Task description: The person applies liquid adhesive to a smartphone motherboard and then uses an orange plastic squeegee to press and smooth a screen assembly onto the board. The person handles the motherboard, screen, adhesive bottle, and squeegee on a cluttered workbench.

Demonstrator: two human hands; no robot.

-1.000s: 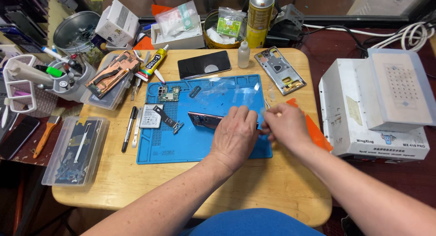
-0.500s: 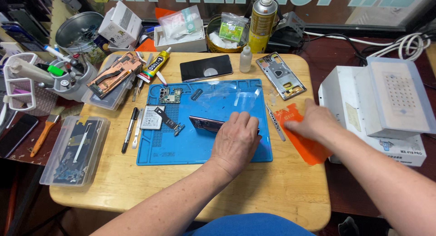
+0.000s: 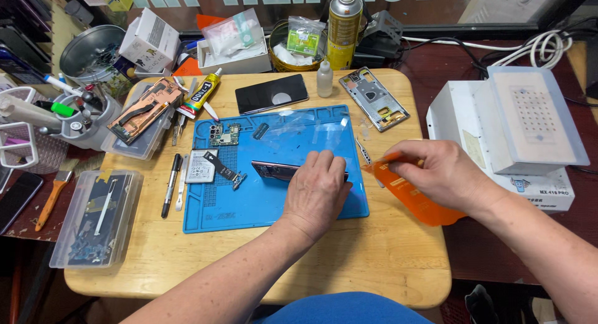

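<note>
The left hand [image 3: 319, 190] lies flat, pressing the phone body [image 3: 274, 170] steady on the blue mat [image 3: 224, 205], while the right hand [image 3: 436, 174] pinches the orange sheet [image 3: 423, 205] beside the mat's right edge, best kept taut and level.

Your left hand [image 3: 319, 193] pressed a glossy, dark glass-like phone [image 3: 274, 170] onto a matt blue rubbery mat [image 3: 249, 202]. Your right hand [image 3: 439, 174] pinched a smooth, translucent orange plastic sheet [image 3: 417, 202]. The table [image 3: 187, 262] looked like pale varnished wood; far off stood a shiny metal can [image 3: 344, 28].
</note>
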